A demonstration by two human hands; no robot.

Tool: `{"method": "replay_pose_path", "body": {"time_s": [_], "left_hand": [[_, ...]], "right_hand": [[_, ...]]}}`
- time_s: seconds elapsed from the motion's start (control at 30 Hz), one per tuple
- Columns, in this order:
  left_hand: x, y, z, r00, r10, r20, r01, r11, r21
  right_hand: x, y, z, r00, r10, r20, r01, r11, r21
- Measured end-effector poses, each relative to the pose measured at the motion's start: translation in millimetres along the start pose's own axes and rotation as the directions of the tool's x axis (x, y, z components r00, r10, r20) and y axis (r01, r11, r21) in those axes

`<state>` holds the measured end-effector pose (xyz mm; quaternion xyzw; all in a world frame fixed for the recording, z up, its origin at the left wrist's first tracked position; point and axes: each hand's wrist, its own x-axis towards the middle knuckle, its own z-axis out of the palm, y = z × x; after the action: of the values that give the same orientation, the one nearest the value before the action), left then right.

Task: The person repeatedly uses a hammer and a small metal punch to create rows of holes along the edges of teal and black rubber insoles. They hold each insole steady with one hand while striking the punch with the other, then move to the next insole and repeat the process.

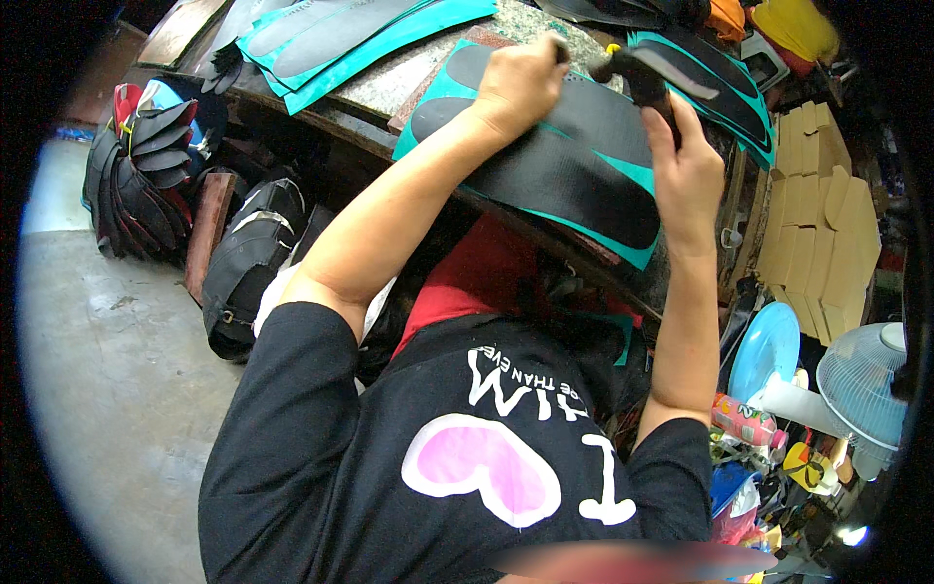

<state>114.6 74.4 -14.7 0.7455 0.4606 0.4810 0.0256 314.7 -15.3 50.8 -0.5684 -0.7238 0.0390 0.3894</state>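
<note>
My left hand (pixel 523 90) is a closed fist above a teal sheet (pixel 637 255) with black sole-shaped pieces (pixel 584 200) on it. A short dark tool end sticks out at the top of that fist; the rest of the tool is hidden. In my right hand (pixel 686 161), wrapped round its handle, is a dark hammer (pixel 630 73), raised over the right part of the sheet, its head turned toward my left fist. The hammer is partly blurred.
More teal sheets with black sole shapes lie on the bench at the far left (pixel 360 39) and far right (pixel 749 107). Bundled black soles (pixel 146 175) hang left, beside a black bag (pixel 258 253). Folded cardboard (pixel 817 224) and a fan (pixel 861 380) stand right.
</note>
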Motion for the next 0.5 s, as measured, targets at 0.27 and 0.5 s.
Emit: {"method": "replay_pose_path", "body": {"time_s": [0.27, 0.5], "left_hand": [[-0.2, -25.1, 1.2, 0.946, -0.323, -0.036, 0.308, 0.926, -0.219], [0.1, -19.9, -3.3, 0.980, -0.198, 0.017, 0.198, 0.968, -0.157]], "right_hand": [[-15.2, 25.0, -7.7, 0.979, 0.200, 0.038, -0.201, 0.979, 0.021], [0.3, -15.7, -42.4, 0.991, 0.012, -0.133, 0.044, 0.910, 0.412]]}}
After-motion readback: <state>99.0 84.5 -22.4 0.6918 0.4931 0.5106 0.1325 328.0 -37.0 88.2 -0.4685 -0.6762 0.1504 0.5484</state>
